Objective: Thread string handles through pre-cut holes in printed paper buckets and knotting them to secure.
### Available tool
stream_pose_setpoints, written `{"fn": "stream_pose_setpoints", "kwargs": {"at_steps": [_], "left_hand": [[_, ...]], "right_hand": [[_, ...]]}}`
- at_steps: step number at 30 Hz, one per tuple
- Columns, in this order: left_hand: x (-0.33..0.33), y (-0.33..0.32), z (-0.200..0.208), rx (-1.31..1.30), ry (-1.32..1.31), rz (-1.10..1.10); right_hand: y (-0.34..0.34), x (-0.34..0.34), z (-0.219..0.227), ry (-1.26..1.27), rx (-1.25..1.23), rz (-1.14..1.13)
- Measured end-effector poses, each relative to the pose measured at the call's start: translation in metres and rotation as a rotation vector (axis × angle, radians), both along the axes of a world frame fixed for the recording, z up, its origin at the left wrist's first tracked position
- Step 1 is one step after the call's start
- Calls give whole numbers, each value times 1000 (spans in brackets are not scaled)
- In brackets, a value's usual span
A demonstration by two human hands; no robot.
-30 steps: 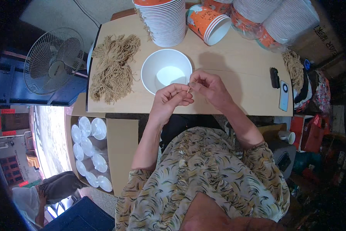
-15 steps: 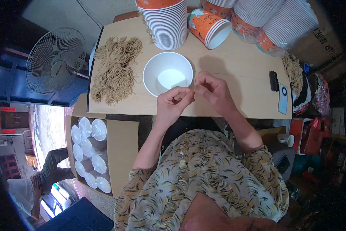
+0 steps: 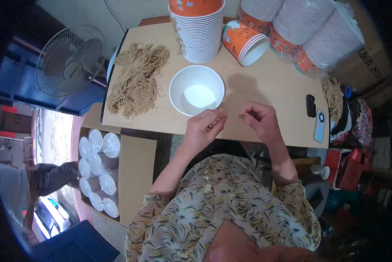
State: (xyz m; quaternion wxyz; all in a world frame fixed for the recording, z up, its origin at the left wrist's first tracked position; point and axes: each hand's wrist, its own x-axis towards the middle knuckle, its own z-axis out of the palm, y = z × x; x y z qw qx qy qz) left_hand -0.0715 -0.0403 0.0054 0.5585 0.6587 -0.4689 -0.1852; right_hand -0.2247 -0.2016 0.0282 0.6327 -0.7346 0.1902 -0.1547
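A round, open paper tub, white inside (image 3: 197, 91), stands upright on a tan tabletop (image 3: 274, 89). The person's 2 bare hands are apart near its closer rim. The left hand's (image 3: 206, 125) thumb and index fingertips meet; whether they pinch anything is too small to tell. The right hand's (image 3: 261, 122) thumb and index finger curl together, contents likewise unclear. Left lies a beige heap of twisted cords (image 3: 137, 83); behind rises a tall stack of orange-and-white tubs (image 3: 200, 39).
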Motion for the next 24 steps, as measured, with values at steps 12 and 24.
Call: {"fn": "stream_pose_setpoints", "kwargs": {"at_steps": [12, 24], "left_hand": [[0, 0, -19, -8, -504, 272], [49, 25, 3, 235, -622, 317]], "right_hand": [[6, -33, 21, -378, -20, -188], [1, -30, 7, -332, 115, -397]]}}
